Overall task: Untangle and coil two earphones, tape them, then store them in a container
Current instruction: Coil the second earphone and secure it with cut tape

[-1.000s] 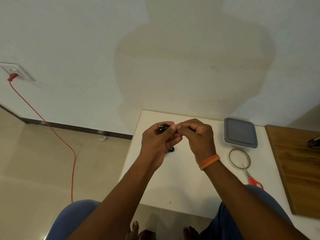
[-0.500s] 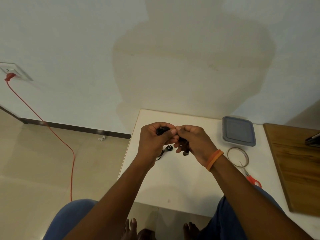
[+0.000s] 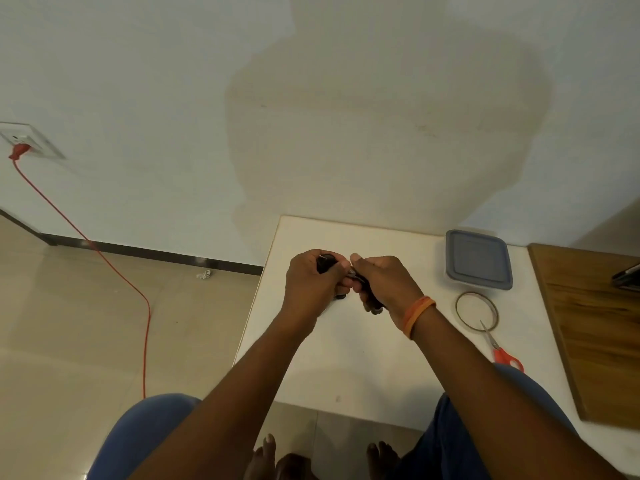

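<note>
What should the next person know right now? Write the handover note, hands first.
Left hand grips a bundle of black earphones above the white table. Right hand pinches more of the black cable.
Container sits lidded at the table's far right; tape roll and scissors lie in front of it.
Done: nothing taped or stored that shows.
Left: finish coiling, tape, open the container, store.

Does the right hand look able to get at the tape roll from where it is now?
Probably yes, once freed. The tape roll lies flat on the table just right of the right hand, nothing between them; but that hand is gripping the black earphones right now.
</note>
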`<state>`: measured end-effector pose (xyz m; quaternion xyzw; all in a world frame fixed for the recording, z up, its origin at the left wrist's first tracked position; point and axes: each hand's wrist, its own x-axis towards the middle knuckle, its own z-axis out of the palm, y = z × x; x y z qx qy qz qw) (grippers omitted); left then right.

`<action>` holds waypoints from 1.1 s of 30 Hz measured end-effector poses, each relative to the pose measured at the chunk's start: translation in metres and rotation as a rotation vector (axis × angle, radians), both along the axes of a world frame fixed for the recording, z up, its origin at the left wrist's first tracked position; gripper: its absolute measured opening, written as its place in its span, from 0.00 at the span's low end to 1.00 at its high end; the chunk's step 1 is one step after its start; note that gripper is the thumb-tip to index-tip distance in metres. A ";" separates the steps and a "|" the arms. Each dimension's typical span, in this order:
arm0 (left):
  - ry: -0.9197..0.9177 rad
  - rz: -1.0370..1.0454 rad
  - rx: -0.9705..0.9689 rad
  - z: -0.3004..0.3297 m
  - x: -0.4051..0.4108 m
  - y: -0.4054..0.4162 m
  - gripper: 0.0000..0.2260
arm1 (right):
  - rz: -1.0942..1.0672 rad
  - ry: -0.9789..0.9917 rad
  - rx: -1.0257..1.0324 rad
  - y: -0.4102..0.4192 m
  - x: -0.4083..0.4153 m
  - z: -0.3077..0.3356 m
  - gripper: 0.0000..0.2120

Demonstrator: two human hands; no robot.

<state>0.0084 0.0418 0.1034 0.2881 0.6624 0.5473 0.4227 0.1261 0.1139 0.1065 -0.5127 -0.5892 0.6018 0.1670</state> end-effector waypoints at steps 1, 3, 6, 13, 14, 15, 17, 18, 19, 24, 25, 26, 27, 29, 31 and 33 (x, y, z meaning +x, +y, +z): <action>-0.065 -0.006 -0.008 0.000 -0.003 -0.001 0.03 | 0.018 0.025 -0.064 0.000 0.002 0.001 0.21; -0.153 -0.005 -0.038 0.000 -0.008 -0.001 0.04 | 0.027 0.082 -0.151 0.002 0.005 0.002 0.23; -0.214 -0.008 -0.104 0.002 -0.011 0.000 0.06 | 0.064 0.122 -0.194 0.008 0.008 0.001 0.19; -0.400 0.048 -0.165 0.007 -0.018 0.002 0.10 | 0.117 0.194 -0.260 0.011 0.012 -0.004 0.06; -0.422 0.048 -0.164 0.007 -0.019 0.002 0.10 | 0.113 0.211 -0.275 0.011 0.012 -0.005 0.07; -0.438 0.047 -0.159 0.006 -0.019 0.002 0.09 | 0.111 0.220 -0.275 0.011 0.011 -0.005 0.08; -0.443 0.056 -0.157 0.005 -0.021 0.002 0.07 | 0.112 0.220 -0.223 0.010 0.009 -0.005 0.07; -0.438 0.068 -0.162 0.004 -0.022 0.002 0.06 | 0.116 0.220 -0.182 0.010 0.009 -0.004 0.07; -0.438 0.080 -0.168 0.003 -0.023 0.003 0.06 | 0.127 0.221 -0.137 0.009 0.008 -0.004 0.06; -0.466 0.045 -0.199 0.001 -0.021 0.002 0.08 | 0.089 0.204 -0.040 0.006 0.007 -0.004 0.03; -0.459 0.032 -0.206 0.000 -0.020 0.002 0.08 | 0.085 0.207 -0.041 0.006 0.007 -0.004 0.03; -0.454 0.029 -0.217 0.000 -0.021 0.002 0.06 | 0.098 0.212 -0.039 0.006 0.007 -0.004 0.04; -0.455 0.033 -0.233 -0.001 -0.022 0.002 0.05 | 0.125 0.215 -0.034 0.006 0.008 -0.003 0.05; -0.475 0.037 -0.281 0.000 -0.025 0.003 0.03 | 0.183 0.200 0.000 0.005 0.009 -0.002 0.05; -0.519 0.042 -0.310 0.002 -0.026 0.003 0.01 | 0.204 0.168 0.107 0.004 0.010 -0.002 0.05; -0.577 0.071 -0.314 0.003 -0.027 0.003 0.01 | 0.210 0.116 0.361 0.001 0.009 -0.003 0.03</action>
